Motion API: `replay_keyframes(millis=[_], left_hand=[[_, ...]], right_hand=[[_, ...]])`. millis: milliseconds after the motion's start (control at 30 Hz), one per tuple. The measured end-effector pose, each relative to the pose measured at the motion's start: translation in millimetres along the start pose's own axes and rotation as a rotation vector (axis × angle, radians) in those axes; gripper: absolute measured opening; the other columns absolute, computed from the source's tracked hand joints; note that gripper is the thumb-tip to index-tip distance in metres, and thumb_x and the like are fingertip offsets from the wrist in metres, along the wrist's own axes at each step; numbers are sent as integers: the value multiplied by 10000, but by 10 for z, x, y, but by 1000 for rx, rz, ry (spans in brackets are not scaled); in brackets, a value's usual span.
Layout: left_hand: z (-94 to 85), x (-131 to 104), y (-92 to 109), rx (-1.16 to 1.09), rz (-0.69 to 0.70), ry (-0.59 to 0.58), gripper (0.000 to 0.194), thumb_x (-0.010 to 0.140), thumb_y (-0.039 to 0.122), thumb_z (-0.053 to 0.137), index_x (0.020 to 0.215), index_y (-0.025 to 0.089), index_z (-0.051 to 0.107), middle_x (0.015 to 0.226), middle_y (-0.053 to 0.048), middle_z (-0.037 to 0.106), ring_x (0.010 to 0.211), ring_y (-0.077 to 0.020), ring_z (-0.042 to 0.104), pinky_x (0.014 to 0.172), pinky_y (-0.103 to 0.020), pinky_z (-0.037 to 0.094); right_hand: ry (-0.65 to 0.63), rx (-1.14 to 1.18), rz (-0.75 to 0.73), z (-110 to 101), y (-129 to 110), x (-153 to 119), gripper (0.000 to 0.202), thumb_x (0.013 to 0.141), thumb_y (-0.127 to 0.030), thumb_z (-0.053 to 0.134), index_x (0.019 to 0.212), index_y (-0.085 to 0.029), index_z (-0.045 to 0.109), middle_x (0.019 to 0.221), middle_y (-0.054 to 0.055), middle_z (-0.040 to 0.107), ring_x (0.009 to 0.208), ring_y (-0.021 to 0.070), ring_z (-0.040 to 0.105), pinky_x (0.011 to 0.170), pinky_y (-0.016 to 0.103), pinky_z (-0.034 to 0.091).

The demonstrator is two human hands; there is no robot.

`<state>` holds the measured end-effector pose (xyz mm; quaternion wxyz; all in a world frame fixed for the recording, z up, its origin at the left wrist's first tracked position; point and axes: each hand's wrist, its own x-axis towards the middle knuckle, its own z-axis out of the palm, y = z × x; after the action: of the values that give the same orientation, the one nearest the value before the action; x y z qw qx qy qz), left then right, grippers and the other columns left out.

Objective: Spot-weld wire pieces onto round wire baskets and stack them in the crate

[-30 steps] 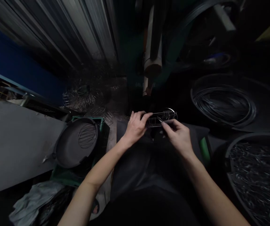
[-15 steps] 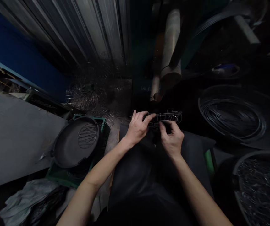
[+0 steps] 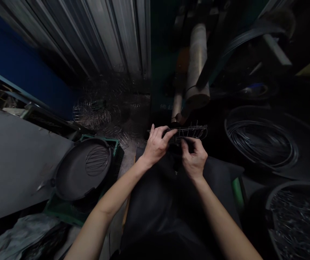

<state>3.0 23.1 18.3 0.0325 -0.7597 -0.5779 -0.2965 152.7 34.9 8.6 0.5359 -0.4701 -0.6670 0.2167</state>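
Observation:
Both my hands are on a metal wire rack point(image 3: 191, 131), which lies sideways in front of the cylindrical machine part. My left hand point(image 3: 157, 145) grips its left portion, thumb and index finger pinched around the wires. Lower and to the right, my right hand point(image 3: 194, 157) has thumb and fingers pinched at the rack's near edge; any small piece between those fingertips cannot be made out. The rack's right end, with a rounded wire loop, sticks out past my right hand. Its left end is mostly hidden behind my left hand.
At left, a black round pan point(image 3: 79, 173) holding a wire grid point(image 3: 97, 160) rests on a green crate point(image 3: 65, 213). Wire racks point(image 3: 92, 113) are heaped behind. A metal cylinder point(image 3: 198, 65) hangs ahead. On the right stand coiled wire point(image 3: 263, 141) and a tub of small metal pieces point(image 3: 301, 220).
The whole view has shifted slightly, with the machine sitting a little lower in it. My hands keep nearly the same grip on the rack, which appears slightly tilted now.

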Motion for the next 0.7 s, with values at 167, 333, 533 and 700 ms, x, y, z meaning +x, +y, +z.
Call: replay_keyframes(millis=[167,333,533,700], left_hand=[[39,59,-42,25,38,58,486,814,69,506,1272,221,459,1180,-92,518,1136,-220,523,1100,-568,306],[57,105,-63,37,47,83,467,827,71,487,1266,227,465,1183,-82,523,1137,-209,525,1101,-560,307],[67,140,-106,35,49,89,483,811,56,495,1264,221,473,1183,-82,522,1131,-214,525,1099,-556,315],[85,164,-132,35,49,77,467,823,69,504,1266,213,480,1180,-87,526,1129,-215,523,1103,-559,304]], right_hand=[[18,25,11,52,26,52,136,885,-297,571,904,-173,622,838,35,635,781,150,601,732,285,479],[30,34,19,86,51,77,151,886,-309,570,902,-168,623,836,36,635,778,148,600,732,286,479],[34,29,17,125,75,117,160,883,-318,572,905,-168,621,839,38,634,776,150,601,734,290,480],[37,11,6,154,88,147,165,888,-323,561,900,-170,621,835,39,637,772,150,599,727,288,479]])
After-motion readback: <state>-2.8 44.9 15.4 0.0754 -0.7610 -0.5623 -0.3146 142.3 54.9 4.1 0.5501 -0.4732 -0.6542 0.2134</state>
